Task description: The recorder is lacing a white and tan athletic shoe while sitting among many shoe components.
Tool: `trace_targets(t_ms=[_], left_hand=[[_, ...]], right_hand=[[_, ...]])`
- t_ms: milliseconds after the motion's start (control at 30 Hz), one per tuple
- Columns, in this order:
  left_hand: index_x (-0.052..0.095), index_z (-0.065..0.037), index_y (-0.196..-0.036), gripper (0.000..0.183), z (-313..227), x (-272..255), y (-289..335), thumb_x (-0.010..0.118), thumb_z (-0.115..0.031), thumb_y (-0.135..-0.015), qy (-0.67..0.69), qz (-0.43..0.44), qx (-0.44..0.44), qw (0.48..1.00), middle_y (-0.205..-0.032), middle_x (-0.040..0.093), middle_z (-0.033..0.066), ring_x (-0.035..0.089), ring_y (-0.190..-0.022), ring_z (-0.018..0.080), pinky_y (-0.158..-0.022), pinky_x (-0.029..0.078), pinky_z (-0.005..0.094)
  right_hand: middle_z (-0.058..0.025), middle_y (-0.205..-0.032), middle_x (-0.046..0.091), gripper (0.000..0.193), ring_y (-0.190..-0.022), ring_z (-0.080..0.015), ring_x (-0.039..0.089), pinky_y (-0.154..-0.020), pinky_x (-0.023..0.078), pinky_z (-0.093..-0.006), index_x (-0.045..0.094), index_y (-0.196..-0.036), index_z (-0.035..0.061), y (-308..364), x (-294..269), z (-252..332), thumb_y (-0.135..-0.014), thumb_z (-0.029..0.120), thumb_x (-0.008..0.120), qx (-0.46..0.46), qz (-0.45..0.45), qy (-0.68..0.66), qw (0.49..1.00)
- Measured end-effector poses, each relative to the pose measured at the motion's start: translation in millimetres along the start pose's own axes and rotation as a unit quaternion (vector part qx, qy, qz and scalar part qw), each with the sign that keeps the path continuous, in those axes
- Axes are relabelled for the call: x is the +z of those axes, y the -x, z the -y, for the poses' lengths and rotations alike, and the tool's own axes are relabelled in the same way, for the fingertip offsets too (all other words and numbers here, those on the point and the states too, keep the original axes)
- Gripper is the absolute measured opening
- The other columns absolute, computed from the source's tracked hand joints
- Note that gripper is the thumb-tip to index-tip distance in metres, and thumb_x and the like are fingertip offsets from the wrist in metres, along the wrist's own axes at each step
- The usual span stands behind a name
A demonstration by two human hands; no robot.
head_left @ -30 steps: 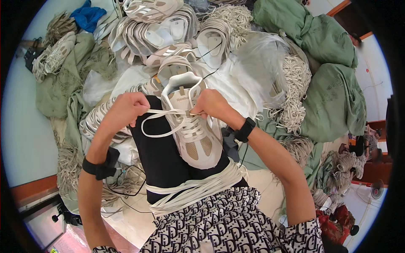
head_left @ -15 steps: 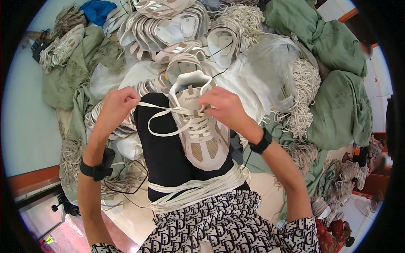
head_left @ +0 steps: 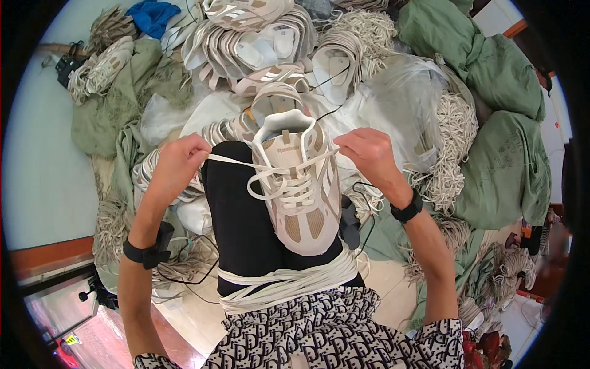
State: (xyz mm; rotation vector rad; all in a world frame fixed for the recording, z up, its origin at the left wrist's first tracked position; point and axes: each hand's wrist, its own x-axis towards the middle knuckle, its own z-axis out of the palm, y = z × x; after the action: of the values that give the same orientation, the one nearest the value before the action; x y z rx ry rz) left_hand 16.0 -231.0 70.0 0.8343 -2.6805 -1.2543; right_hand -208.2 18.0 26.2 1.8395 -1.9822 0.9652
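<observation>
A cream and tan sneaker upper point(head_left: 305, 227) lies across my black-clad thighs, its heel opening facing away from me. My left hand point(head_left: 182, 161) is pinched on one end of a flat cream shoelace point(head_left: 236, 160), left of the shoe. The other end runs to my right hand point(head_left: 370, 155), pinched on it to the right of the shoe. Between the hands the lace is drawn out sideways over the tongue, with one loop hanging at the left of the eyelets. Lower down, the lacing crosses the shoe in rows. Whether the shoe has a sole is hidden.
A bundle of loose cream laces point(head_left: 289, 285) lies over my lap. Beyond my knees are stacked shoe uppers point(head_left: 264, 46), clear plastic bags point(head_left: 405, 104) and a heap of laces point(head_left: 455, 141). Green sacks point(head_left: 507, 166) stand at the right; a pale panel point(head_left: 55, 154) stands left.
My right hand has moved away from the tongue to the right, pulling its lace end out straight. The loop at the left has become smaller. My left hand still pinches its end.
</observation>
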Motion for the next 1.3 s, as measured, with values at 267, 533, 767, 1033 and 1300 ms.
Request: trace_targets(t_ms=[267, 533, 767, 1033, 1300], left_hand=[[0.059, -0.001, -0.083, 0.006, -9.4, 4.4, 6.9, 0.054, -0.002, -0.079, 0.007, -0.045, 0.035, 0.998, -0.06, 0.05, -0.0016, 0.043, -0.05, 0.0047, -0.046, 0.035, 0.021], [0.059, -0.001, -0.083, 0.006, -4.6, 6.9, 7.3, 0.055, -0.003, -0.079, 0.03, -0.045, 0.031, 0.998, -0.06, 0.051, 0.0006, 0.044, -0.05, 0.0055, -0.047, 0.036, 0.0215], [0.057, 0.0, -0.083, 0.007, 26.9, 16.5, -1.4, 0.053, -0.002, -0.077, -0.053, -0.065, 0.114, 0.99, -0.07, 0.058, 0.0124, 0.056, -0.059, 0.0273, -0.056, 0.045, 0.0343], [0.056, -0.004, -0.088, 0.011, 27.5, 40.7, -14.3, 0.054, -0.006, -0.077, -0.347, -0.134, 0.155, 0.915, -0.08, 0.058, 0.0114, 0.057, -0.072, 0.0296, -0.06, 0.046, 0.0372], [0.057, -0.007, -0.078, 0.019, -50.1, 104.2, 52.9, 0.069, -0.018, -0.068, -0.156, -0.052, 0.233, 0.958, -0.071, 0.055, 0.0076, 0.058, -0.066, 0.0248, -0.055, 0.046, 0.0338]], right_hand=[[-0.0051, -0.065, 0.059, 0.019, -0.06, -0.0232, 0.057, -0.053, 0.045, -0.0342, 0.063, -0.08, 0.0089, 9.2, -0.7, -1.0, -0.061, 0.008, 0.067, 0.074, 0.101, 0.041, 0.991], [-0.0055, -0.072, 0.063, 0.031, -0.062, -0.0222, 0.058, -0.056, 0.047, -0.0322, 0.064, -0.091, 0.0083, -34.4, 62.7, 57.7, -0.06, 0.007, 0.067, 0.085, 0.182, -0.088, 0.976], [-0.0052, -0.066, 0.061, 0.016, -0.059, -0.0171, 0.058, -0.053, 0.045, -0.0254, 0.066, -0.077, 0.005, -6.1, 36.9, 43.7, -0.061, 0.003, 0.068, 0.199, 0.128, -0.298, 0.925], [-0.0051, -0.064, 0.057, 0.022, -0.061, -0.0227, 0.056, -0.054, 0.047, -0.0319, 0.062, -0.075, 0.0053, 7.6, 38.8, 59.6, -0.053, 0.001, 0.062, -0.098, 0.11, -0.174, 0.974], [-0.0051, -0.062, 0.055, 0.016, -0.059, -0.0216, 0.054, -0.054, 0.046, -0.0306, 0.059, -0.072, 0.0065, 17.8, 46.3, 63.2, -0.057, 0.003, 0.064, 0.0, 0.139, -0.21, 0.968]])
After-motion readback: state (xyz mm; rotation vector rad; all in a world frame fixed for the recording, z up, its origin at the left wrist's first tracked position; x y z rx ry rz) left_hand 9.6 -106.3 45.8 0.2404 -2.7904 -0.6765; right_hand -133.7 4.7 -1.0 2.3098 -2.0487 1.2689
